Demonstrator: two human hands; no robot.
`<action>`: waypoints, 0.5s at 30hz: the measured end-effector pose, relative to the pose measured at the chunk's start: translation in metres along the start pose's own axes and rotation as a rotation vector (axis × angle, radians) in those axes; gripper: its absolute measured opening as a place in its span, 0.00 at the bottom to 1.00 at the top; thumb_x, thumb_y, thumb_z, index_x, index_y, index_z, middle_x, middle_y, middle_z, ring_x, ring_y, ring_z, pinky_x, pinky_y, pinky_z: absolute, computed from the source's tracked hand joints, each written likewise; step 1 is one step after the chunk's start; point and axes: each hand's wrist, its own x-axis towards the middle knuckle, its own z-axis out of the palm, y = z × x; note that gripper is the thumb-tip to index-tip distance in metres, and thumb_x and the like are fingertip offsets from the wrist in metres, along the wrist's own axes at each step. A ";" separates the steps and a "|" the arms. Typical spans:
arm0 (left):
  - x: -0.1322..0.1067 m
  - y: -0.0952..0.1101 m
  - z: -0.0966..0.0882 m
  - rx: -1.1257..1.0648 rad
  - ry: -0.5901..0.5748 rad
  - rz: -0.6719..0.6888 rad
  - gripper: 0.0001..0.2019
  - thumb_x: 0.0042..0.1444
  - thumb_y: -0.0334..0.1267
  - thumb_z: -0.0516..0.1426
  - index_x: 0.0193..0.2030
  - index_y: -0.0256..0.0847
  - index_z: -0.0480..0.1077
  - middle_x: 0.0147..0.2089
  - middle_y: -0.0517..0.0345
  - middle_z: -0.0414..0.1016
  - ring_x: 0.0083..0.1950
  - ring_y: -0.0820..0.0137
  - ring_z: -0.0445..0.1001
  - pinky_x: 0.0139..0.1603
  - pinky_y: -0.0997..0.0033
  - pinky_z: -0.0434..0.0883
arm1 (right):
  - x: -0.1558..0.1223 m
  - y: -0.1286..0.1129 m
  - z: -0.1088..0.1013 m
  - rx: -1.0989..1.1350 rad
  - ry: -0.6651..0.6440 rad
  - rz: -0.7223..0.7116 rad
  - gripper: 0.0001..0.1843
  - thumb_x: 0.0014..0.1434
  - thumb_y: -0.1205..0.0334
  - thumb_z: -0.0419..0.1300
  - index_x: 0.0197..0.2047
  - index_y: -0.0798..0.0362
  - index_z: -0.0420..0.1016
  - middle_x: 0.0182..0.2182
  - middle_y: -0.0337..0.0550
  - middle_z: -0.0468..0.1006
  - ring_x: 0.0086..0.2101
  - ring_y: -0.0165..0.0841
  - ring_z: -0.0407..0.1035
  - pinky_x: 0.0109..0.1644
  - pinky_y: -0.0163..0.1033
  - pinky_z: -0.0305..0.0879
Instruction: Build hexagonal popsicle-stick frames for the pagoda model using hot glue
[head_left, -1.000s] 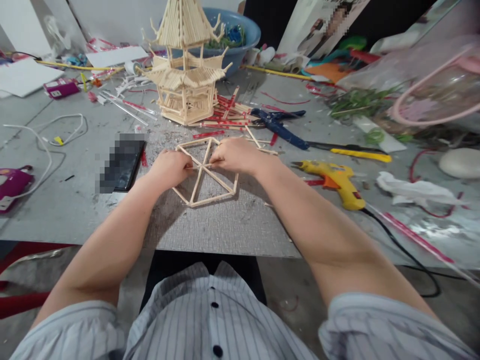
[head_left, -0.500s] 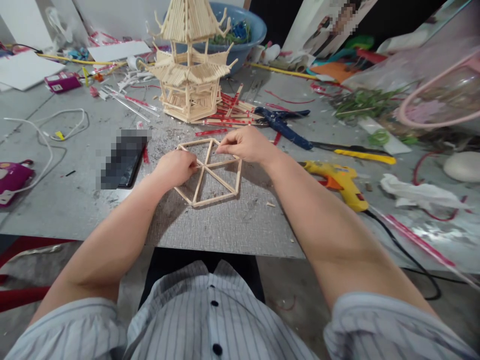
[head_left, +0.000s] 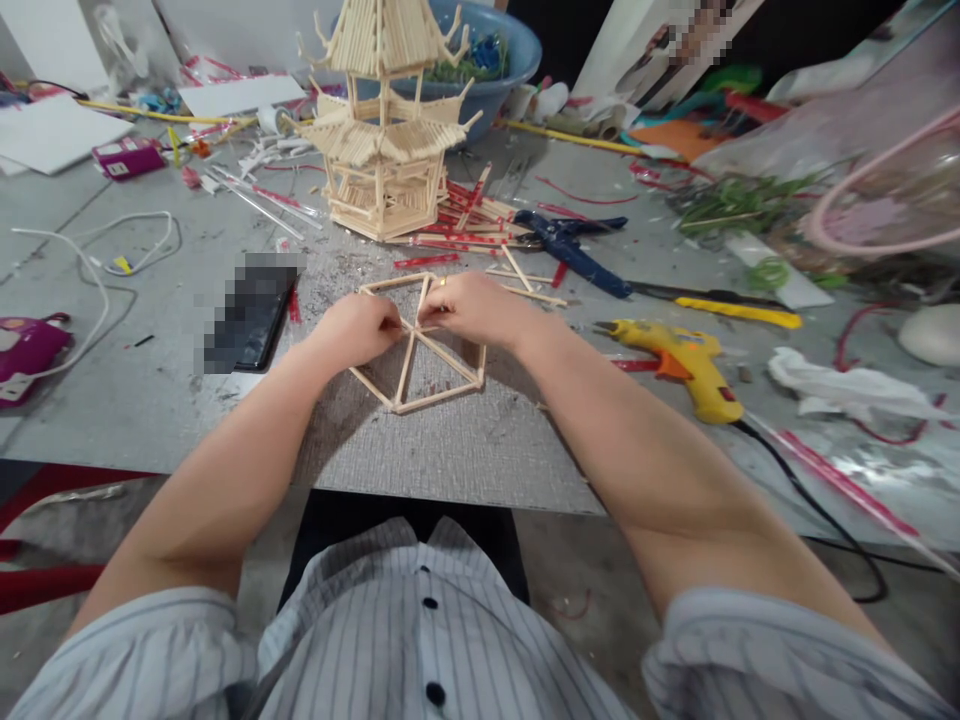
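Note:
A flat hexagonal frame of pale wooden sticks (head_left: 439, 396), with spokes meeting in the middle, lies on the grey table in front of me. My left hand (head_left: 361, 330) is closed over its left side, fingertips pinched on a spoke close to the hub. From the right, my right hand (head_left: 471, 308) reaches over the frame with its fingers pinched together at the hub; what they hold, if anything, is hidden. A ring shows on one of its fingers. Both hands cover parts of the upper spokes and rim.
Behind the frame stands a stick pagoda (head_left: 384, 140), with loose sticks (head_left: 480, 225) beside it. Blue-handled pliers (head_left: 574, 250), a yellow cutter knife (head_left: 739, 312) and a yellow glue gun (head_left: 686, 365) with a cord lie right. A phone (head_left: 251, 315) lies left.
My right hand has moved left and down, from above the frame's upper right to its hub. My left hand stays on the left side. Loose sticks behind the right hand are now uncovered.

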 end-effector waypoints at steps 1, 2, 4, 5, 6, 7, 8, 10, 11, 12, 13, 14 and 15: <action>0.000 -0.002 -0.002 -0.045 0.037 -0.004 0.14 0.56 0.36 0.54 0.45 0.39 0.80 0.41 0.51 0.82 0.43 0.64 0.77 0.45 0.68 0.69 | 0.000 -0.001 -0.002 0.024 0.049 0.015 0.12 0.59 0.69 0.59 0.40 0.55 0.84 0.39 0.47 0.83 0.40 0.35 0.73 0.46 0.38 0.62; 0.001 -0.004 -0.004 -0.094 0.084 -0.021 0.15 0.56 0.35 0.54 0.45 0.39 0.80 0.40 0.52 0.82 0.41 0.66 0.77 0.44 0.70 0.68 | -0.001 -0.005 -0.004 0.050 0.089 0.030 0.11 0.60 0.69 0.59 0.41 0.56 0.84 0.39 0.47 0.83 0.40 0.35 0.73 0.46 0.38 0.62; 0.002 -0.010 -0.007 -0.169 0.191 -0.092 0.15 0.56 0.34 0.54 0.45 0.38 0.79 0.40 0.52 0.82 0.38 0.68 0.76 0.42 0.70 0.68 | -0.003 -0.019 -0.009 0.089 0.103 0.040 0.12 0.61 0.67 0.59 0.43 0.56 0.83 0.40 0.47 0.83 0.40 0.34 0.74 0.45 0.38 0.62; 0.003 -0.012 -0.008 -0.182 0.231 -0.131 0.15 0.57 0.34 0.54 0.46 0.37 0.79 0.40 0.52 0.82 0.38 0.68 0.75 0.42 0.70 0.67 | -0.004 -0.030 -0.010 0.092 0.055 0.027 0.11 0.62 0.66 0.59 0.44 0.56 0.83 0.40 0.47 0.83 0.40 0.34 0.74 0.45 0.38 0.62; 0.004 -0.015 -0.008 -0.178 0.257 -0.166 0.15 0.58 0.34 0.53 0.46 0.37 0.79 0.40 0.51 0.82 0.38 0.68 0.75 0.42 0.69 0.67 | -0.006 -0.042 -0.011 0.072 -0.024 0.006 0.12 0.64 0.64 0.58 0.44 0.55 0.83 0.41 0.47 0.83 0.41 0.35 0.74 0.45 0.38 0.62; 0.005 -0.016 -0.008 -0.165 0.268 -0.193 0.15 0.58 0.35 0.53 0.45 0.36 0.79 0.40 0.51 0.81 0.39 0.68 0.75 0.42 0.69 0.67 | -0.008 -0.054 -0.011 0.030 -0.126 -0.003 0.13 0.66 0.61 0.57 0.44 0.54 0.83 0.42 0.48 0.83 0.42 0.36 0.74 0.44 0.39 0.61; 0.006 -0.017 -0.007 -0.146 0.263 -0.206 0.15 0.59 0.36 0.53 0.45 0.36 0.79 0.40 0.50 0.81 0.39 0.67 0.75 0.43 0.68 0.67 | -0.010 -0.065 -0.010 -0.040 -0.224 0.007 0.16 0.67 0.57 0.56 0.43 0.54 0.83 0.41 0.49 0.83 0.42 0.39 0.74 0.41 0.40 0.60; 0.007 -0.017 -0.004 -0.097 0.226 -0.193 0.14 0.59 0.37 0.53 0.42 0.35 0.79 0.39 0.48 0.81 0.40 0.64 0.75 0.43 0.66 0.67 | -0.014 -0.083 -0.007 -0.157 -0.354 -0.005 0.22 0.64 0.46 0.58 0.43 0.57 0.83 0.40 0.53 0.82 0.42 0.43 0.74 0.37 0.41 0.58; 0.007 -0.017 -0.001 -0.075 0.207 -0.176 0.14 0.59 0.37 0.53 0.41 0.35 0.79 0.39 0.48 0.81 0.41 0.63 0.75 0.44 0.65 0.67 | -0.016 -0.089 -0.006 -0.190 -0.379 -0.023 0.23 0.62 0.44 0.60 0.43 0.57 0.82 0.40 0.54 0.82 0.42 0.44 0.74 0.36 0.41 0.56; 0.007 -0.016 0.001 -0.059 0.189 -0.155 0.14 0.59 0.38 0.53 0.40 0.35 0.79 0.39 0.47 0.81 0.41 0.62 0.75 0.44 0.65 0.67 | -0.017 -0.093 -0.005 -0.202 -0.397 -0.036 0.22 0.61 0.44 0.62 0.43 0.56 0.82 0.39 0.53 0.82 0.41 0.43 0.74 0.36 0.40 0.55; 0.008 -0.015 0.003 -0.044 0.173 -0.135 0.13 0.59 0.38 0.53 0.39 0.36 0.79 0.40 0.47 0.81 0.42 0.61 0.75 0.45 0.64 0.68 | -0.018 -0.095 -0.004 -0.193 -0.412 -0.046 0.20 0.60 0.46 0.63 0.43 0.55 0.82 0.39 0.52 0.82 0.41 0.42 0.74 0.35 0.40 0.54; 0.008 -0.014 0.005 -0.035 0.166 -0.120 0.13 0.58 0.38 0.53 0.39 0.36 0.79 0.41 0.47 0.80 0.43 0.61 0.76 0.47 0.64 0.68 | -0.018 -0.096 -0.004 -0.171 -0.428 -0.050 0.17 0.60 0.49 0.64 0.42 0.54 0.82 0.38 0.50 0.82 0.40 0.40 0.74 0.35 0.39 0.53; 0.007 -0.013 0.007 -0.034 0.163 -0.110 0.13 0.58 0.38 0.54 0.39 0.37 0.79 0.41 0.48 0.80 0.45 0.61 0.75 0.49 0.64 0.69 | -0.018 -0.096 -0.004 -0.141 -0.446 -0.048 0.13 0.60 0.53 0.63 0.42 0.53 0.82 0.38 0.48 0.82 0.38 0.38 0.73 0.34 0.38 0.53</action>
